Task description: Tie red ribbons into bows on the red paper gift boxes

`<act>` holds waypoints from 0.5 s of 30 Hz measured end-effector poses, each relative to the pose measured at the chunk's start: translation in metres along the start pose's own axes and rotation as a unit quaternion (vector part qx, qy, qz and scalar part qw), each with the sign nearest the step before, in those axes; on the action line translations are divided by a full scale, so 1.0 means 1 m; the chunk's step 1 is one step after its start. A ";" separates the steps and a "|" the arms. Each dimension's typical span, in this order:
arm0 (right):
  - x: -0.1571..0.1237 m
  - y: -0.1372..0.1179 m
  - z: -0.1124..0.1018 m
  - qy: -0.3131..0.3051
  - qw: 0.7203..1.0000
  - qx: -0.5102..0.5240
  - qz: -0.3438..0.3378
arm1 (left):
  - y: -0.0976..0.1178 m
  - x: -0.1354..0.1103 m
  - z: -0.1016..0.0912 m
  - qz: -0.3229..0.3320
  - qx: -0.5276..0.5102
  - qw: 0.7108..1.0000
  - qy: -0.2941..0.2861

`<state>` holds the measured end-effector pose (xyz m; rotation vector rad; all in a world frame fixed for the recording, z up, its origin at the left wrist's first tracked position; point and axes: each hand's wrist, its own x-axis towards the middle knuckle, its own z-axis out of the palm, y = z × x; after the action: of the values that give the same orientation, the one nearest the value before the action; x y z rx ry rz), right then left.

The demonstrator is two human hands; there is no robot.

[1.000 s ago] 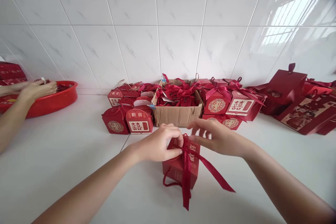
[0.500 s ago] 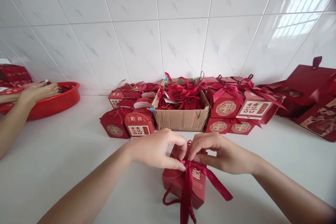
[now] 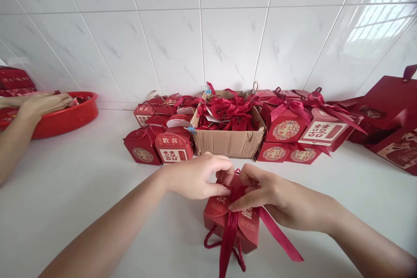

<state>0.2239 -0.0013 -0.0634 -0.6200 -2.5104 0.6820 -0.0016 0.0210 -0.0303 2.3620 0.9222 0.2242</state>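
A small red gift box with printed characters and a twisted cord handle lies on the white counter in front of me. Across its top runs a dark red satin ribbon, one tail hanging down the near side and the other stretching out to the right. My left hand pinches the ribbon near its middle, thumb and fingertips over the box. From the right, my right hand is curled on the ribbon, its thumb laid over the crossing. The fingertips partly hide the knot area.
Behind stands a cardboard box full of red ribbons. Red gift boxes are grouped at its left, and ribboned ones are stacked at its right. Far left, another person's hands reach over a red basin. Larger red bags stand far right.
My right thumb has shifted onto the ribbon crossing and the right hand has turned over it. The right ribbon tail lies further out. The other person's hands have moved slightly, and my view has tilted.
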 end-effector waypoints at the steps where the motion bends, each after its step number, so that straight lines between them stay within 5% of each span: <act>1: 0.000 0.000 0.000 -0.017 1.000 0.002 0.001 | 0.000 0.000 0.001 0.000 0.003 1.000 -0.004; 6: 0.001 -0.001 -0.001 -0.091 0.995 0.007 0.035 | 0.001 0.001 0.003 0.004 0.019 1.000 -0.016; 15: 0.002 -0.001 -0.001 -0.085 0.996 0.015 0.035 | -0.006 0.002 -0.002 0.029 0.012 0.999 -0.036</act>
<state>0.2224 -0.0006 -0.0617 -0.6667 -2.6395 0.8271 -0.0042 0.0264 -0.0319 2.4044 0.8267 0.1507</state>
